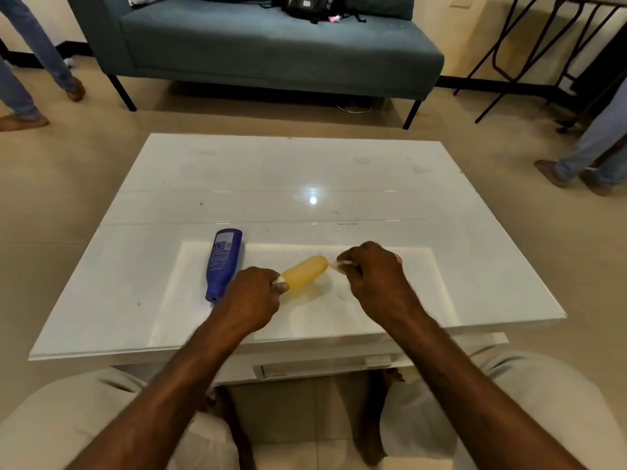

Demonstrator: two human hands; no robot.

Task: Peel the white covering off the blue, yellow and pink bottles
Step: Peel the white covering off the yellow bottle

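Note:
A yellow bottle is held tilted just above the white table, its bare body pointing up and to the right. My left hand grips its lower end, where a bit of white shows between the fingers. My right hand is curled just right of the bottle's tip and pinches a scrap of white covering. A blue bottle lies on the table to the left of my left hand, cap toward me, with no white cover. No pink bottle is in sight.
A blue-grey sofa with a black bag stands beyond the table. People's legs are at the far left, and a person's trousers stand at the far right. My knees are under the table's near edge.

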